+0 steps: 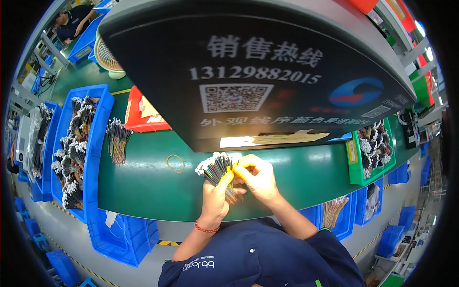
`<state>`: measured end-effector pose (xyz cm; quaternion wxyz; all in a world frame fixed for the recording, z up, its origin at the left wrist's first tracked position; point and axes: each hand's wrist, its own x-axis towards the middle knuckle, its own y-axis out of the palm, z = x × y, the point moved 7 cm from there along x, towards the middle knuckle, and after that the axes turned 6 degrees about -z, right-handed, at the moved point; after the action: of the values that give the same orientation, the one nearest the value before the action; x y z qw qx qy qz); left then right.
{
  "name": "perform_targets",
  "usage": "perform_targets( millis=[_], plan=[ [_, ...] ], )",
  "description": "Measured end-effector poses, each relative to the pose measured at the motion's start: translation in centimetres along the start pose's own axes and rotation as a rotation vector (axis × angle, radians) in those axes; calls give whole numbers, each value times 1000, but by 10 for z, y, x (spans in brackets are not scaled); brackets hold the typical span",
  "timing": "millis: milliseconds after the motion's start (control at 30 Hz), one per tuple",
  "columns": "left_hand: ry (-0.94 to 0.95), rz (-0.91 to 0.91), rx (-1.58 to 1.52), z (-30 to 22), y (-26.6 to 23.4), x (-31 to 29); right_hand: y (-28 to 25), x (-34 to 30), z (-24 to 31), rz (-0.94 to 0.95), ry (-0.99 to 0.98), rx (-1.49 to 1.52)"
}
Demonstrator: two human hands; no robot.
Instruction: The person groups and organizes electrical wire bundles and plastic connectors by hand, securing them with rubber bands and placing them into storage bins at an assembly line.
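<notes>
Closest to me, the person's left hand (pixel 215 193), a red bead bracelet (pixel 206 228) at its wrist, has its fingers wrapped tight round a bundle of thin multicoloured wires with white plug ends (pixel 216 168), held just above the green counter (pixel 158 186) in front of the chest. The right hand (pixel 258 177) sits against it, fingers pinched closed on the wires near the top of the bundle, where something yellow shows; whether that is a band or a fingertip cover, I cannot tell.

The bundle fans out above the left fist. I judge that if the grip loosens, single wires could slide out and scatter on the counter, and a hard tug by the right fingers could pull a wire from its plug.

A loose yellow rubber band (pixel 175 163) lies to the left, apart from the hands. Further left, a second wire bundle (pixel 117 138) rests beside a long blue plastic bin (pixel 98 138) heaped with wire bundles; it could easily be nudged off. A red tray (pixel 141 119) stands beyond, and a green bin (pixel 356 167) of wires to the far right.
</notes>
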<state>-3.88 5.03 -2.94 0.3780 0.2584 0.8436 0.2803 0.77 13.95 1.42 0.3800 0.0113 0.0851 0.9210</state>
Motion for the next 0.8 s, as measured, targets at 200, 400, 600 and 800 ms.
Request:
perform_targets(
  millis=[200,400,600,800],
  plan=[
    [-19,-16,15,-6,-4,-1,-17,10,-33,-21,588,444],
    [-127,47,-135,-3,0,-2,-21,12,-45,-101,720,579],
    [-164,-10,-130,-6,-9,-3,-17,13,-56,-172,751,612],
    [-140,-34,-130,-4,-22,1,-14,11,-54,-140,727,694]
  ],
)
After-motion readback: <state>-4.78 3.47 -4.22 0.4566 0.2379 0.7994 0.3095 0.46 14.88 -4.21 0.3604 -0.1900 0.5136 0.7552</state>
